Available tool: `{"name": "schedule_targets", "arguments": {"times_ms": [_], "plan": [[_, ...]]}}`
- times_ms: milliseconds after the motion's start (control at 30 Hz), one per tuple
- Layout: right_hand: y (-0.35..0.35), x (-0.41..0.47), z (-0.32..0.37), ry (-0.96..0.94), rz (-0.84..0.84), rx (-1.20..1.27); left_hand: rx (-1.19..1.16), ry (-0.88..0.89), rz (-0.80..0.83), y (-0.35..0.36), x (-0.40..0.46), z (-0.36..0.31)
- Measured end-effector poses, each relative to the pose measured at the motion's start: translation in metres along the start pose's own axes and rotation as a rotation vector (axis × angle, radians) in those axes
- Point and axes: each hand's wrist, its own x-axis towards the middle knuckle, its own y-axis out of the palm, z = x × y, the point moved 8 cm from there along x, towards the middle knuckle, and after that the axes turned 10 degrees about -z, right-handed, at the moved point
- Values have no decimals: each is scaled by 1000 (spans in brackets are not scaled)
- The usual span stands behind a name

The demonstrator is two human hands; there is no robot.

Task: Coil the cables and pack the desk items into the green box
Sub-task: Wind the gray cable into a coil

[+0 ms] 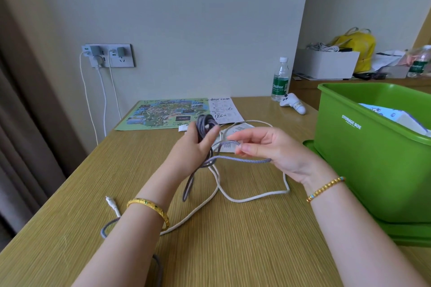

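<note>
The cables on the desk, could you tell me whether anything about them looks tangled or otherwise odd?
Yes. The white cable sprawls uncoiled across the desk and crosses the grey cable below the left hand, which grips the grey coil. They may snag as coiling continues.

Both arms are bare, with no sleeves. The left wrist has a thick gold bangle (149, 211). The right wrist has a thin gold bead bracelet (325, 189)

Single head-worn view, angled forward and down, close over the desk (233, 240); wall (198, 18) seen beyond.
</note>
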Motion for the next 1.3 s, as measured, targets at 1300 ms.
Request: {"name": "schedule_targets", "arguments": {"times_ms": [1300], "plan": [[-49,5,-18,143,-471,463,212,299,88,-3,-11,-21]]}}
